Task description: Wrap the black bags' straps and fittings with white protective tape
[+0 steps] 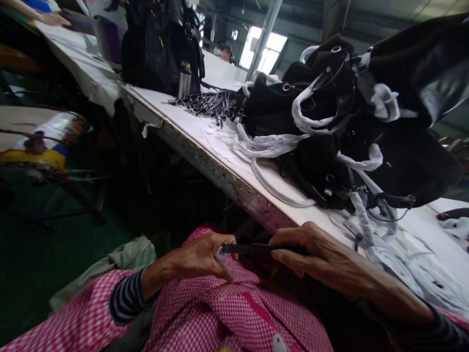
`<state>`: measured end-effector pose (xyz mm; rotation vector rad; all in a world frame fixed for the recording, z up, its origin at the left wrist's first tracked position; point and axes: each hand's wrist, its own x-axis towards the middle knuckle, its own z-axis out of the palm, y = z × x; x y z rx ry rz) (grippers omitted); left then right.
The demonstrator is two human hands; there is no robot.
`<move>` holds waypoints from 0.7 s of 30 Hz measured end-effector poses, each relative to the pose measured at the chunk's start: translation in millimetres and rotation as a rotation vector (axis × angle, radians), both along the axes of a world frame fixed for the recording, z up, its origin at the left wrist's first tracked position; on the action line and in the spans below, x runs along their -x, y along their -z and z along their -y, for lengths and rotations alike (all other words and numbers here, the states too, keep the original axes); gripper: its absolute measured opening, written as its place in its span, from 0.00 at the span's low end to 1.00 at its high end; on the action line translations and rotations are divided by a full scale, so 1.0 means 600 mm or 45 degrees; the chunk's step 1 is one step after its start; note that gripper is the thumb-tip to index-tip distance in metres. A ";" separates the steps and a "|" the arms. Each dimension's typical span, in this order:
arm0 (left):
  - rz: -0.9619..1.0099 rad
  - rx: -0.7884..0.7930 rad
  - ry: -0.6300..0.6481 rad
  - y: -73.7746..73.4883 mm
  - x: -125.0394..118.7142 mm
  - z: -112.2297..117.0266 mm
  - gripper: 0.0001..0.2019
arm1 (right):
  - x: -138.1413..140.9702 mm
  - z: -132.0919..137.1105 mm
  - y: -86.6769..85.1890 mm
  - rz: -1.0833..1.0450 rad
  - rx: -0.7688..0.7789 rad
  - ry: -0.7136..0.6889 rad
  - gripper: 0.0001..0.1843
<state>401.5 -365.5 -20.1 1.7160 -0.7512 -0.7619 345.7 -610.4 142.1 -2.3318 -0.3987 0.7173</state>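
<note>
A narrow black strap stretches between my hands, above my lap and just off the table's front edge. My left hand is closed around its left end, where a small metal fitting shows. A bit of white wrapping peeks out between the left thumb and fingers. From the other side, my right hand pinches the strap between thumb and fingers. The strap's right end is hidden under that hand. Beyond it, black bags with white-wrapped handles are heaped on the table.
The white-topped table runs diagonally, its worn edge facing me. Several black straps with metal clips lie piled near a steel bottle. More black bags stand behind. A wrapped stool is at left. Another person's hand shows top left.
</note>
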 end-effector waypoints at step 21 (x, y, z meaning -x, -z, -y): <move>-0.221 0.006 0.143 -0.009 -0.007 0.012 0.24 | -0.003 -0.007 -0.002 0.122 0.149 -0.231 0.11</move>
